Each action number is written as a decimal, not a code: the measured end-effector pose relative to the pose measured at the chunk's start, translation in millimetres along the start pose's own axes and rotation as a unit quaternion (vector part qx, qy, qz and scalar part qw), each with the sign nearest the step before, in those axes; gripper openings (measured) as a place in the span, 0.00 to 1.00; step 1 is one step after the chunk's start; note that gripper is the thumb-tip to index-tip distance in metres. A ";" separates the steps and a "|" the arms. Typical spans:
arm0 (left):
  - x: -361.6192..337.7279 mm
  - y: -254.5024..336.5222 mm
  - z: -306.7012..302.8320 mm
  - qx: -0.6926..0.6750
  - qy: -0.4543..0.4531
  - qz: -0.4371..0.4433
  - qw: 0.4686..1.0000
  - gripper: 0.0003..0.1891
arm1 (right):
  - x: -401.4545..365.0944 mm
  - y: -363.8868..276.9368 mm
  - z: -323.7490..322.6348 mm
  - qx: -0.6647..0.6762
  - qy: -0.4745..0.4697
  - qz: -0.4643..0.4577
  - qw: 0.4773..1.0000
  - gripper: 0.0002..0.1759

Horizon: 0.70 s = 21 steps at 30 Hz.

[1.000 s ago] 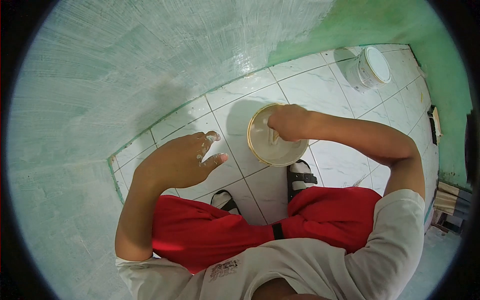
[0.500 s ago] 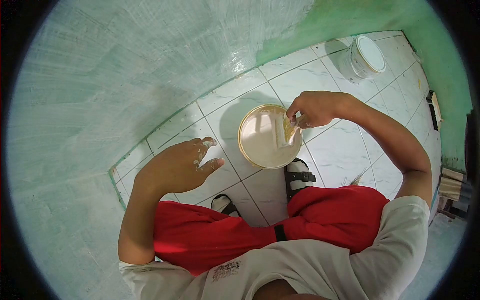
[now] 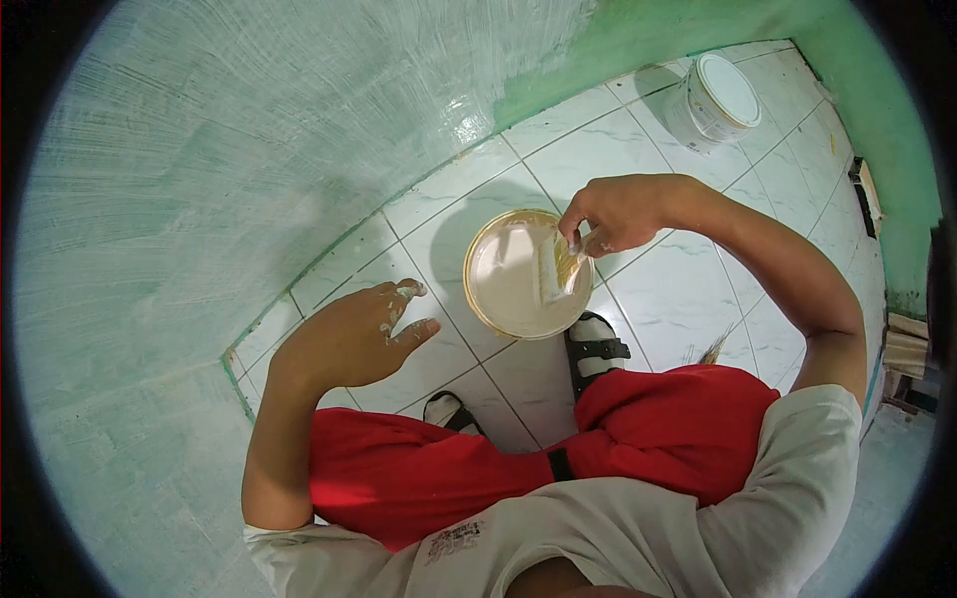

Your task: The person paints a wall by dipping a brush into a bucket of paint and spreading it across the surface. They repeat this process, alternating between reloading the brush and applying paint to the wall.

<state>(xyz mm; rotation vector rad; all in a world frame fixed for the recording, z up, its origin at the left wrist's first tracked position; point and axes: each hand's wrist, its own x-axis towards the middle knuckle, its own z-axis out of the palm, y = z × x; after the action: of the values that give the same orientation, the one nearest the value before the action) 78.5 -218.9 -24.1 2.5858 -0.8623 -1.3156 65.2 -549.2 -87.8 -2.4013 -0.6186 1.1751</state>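
Note:
My right hand (image 3: 620, 214) pinches a wide flat paintbrush (image 3: 564, 269), yellowish near the fingers and coated white along its edge. The brush is over the right side of a round bucket (image 3: 470, 287) that holds off-white paint (image 3: 506, 267). My left hand (image 3: 354, 334) hovers to the left of the bucket, holding nothing, with thumb and fingers apart. White paint is smeared on its fingertips and thumb.
A lidded white bucket (image 3: 726, 92) stands on the tiled floor (image 3: 588, 140) at the back right. To the left rises a wall (image 3: 259, 120) streaked with white over green. Bristly straw (image 3: 716, 347) lies beside my right knee. My sandalled foot (image 3: 596, 349) is close to the paint bucket.
The brush stays over the paint in my right hand, tilted slightly differently. The view has shifted a little, so bucket and floor sit slightly further left. My left hand remains almost still.

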 end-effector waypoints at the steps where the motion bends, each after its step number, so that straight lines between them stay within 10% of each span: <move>1: -0.7 1.1 0.0 0.001 0.000 0.000 1.000 0.30 | 0.5 1.4 -0.8 -0.013 0.000 0.005 1.000 0.15; 21: -4.0 -1.7 0.5 0.009 0.010 -0.005 1.000 0.31 | 2.6 12.4 10.7 -0.015 0.090 -0.085 0.992 0.18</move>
<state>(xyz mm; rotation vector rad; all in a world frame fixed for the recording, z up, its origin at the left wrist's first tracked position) 77.0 -215.3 -22.2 2.6149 -0.8619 -1.2894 60.7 -556.4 -102.1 -2.3907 -0.7690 0.8741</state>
